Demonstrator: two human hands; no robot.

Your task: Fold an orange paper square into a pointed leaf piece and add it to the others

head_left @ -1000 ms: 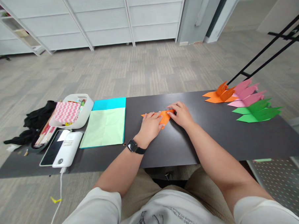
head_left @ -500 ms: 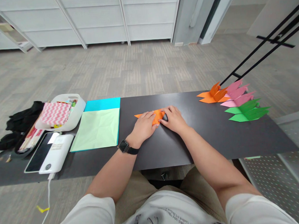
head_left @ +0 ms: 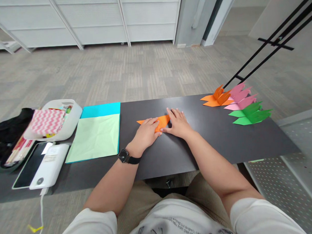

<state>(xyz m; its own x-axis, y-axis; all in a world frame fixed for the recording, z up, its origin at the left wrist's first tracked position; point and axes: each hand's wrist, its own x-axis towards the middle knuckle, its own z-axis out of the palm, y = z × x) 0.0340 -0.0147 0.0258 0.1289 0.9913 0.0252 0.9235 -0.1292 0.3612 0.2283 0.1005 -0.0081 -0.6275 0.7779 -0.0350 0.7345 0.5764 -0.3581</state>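
Note:
A folded piece of orange origami paper [head_left: 162, 123] lies on the dark table at the middle, its pointed end sticking out to the left. My left hand [head_left: 145, 134] rests flat over it and covers much of its middle; a black watch is on that wrist. At the paper's right edge is my right hand [head_left: 179, 123], its fingers stretched out and spread on the table. The right thumb reaches left to the paper's lower edge, close to the left fingertips. Folds beneath my left hand are hidden.
On the right stand folded paper pieces in orange [head_left: 217, 97], pink [head_left: 241, 98] and green [head_left: 251, 114]. Pale green sheets [head_left: 96, 137] lie over blue ones [head_left: 101, 109] on the left. Beyond are a white basket [head_left: 74, 117], a phone [head_left: 27, 171] and a white power bank [head_left: 49, 166] with a cable.
My right hand has uncurled, its fingers now straight and spread, and the gap between thumb and forefinger is wider. My left hand stays on the paper. The whole view has shifted slightly.

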